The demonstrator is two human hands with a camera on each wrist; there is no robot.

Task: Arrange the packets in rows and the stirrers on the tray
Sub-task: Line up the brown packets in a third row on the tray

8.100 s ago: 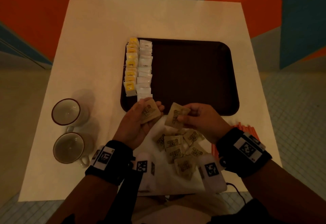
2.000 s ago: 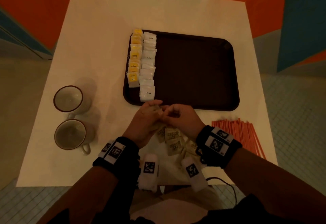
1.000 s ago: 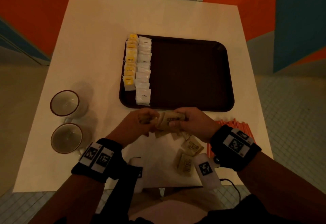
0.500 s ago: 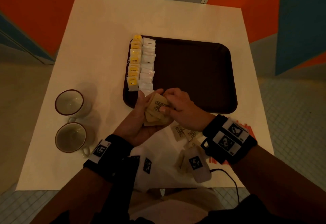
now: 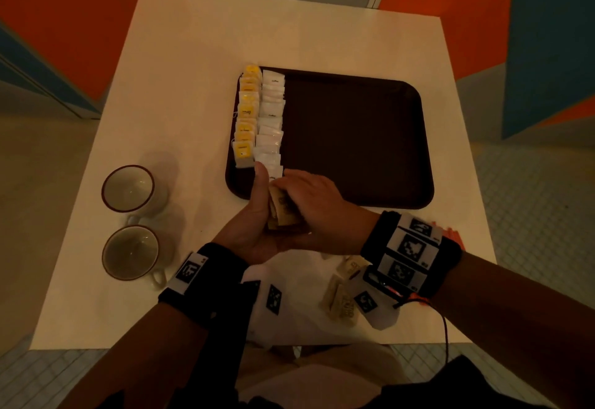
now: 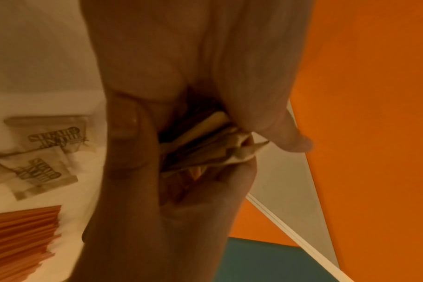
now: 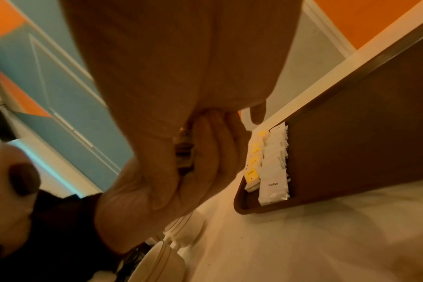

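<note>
My left hand point(image 5: 261, 205) grips a stack of brown sugar packets point(image 5: 283, 212) on edge, just over the near-left rim of the dark brown tray point(image 5: 354, 138). My right hand point(image 5: 306, 194) lies over the stack, its fingers curled round it. The left wrist view shows the packet edges point(image 6: 205, 145) squeezed between the two hands. A yellow packet row point(image 5: 247, 118) and a white packet row point(image 5: 271, 118) lie along the tray's left side. A few loose brown packets point(image 5: 341, 292) lie on the table. Orange stirrers point(image 5: 450, 236) peek out behind my right wrist.
Two empty cups point(image 5: 128, 188) point(image 5: 130, 252) stand on the white table point(image 5: 289, 28) left of the tray. A white cloth or bag point(image 5: 299, 283) lies under the loose packets at the near edge. The tray's middle and right are bare point(image 7: 362, 143).
Loose brown packets were gathered from the table into my left hand. In the last second both hands carried the stack forward to the tray's near-left corner, and my right hand now covers it.
</note>
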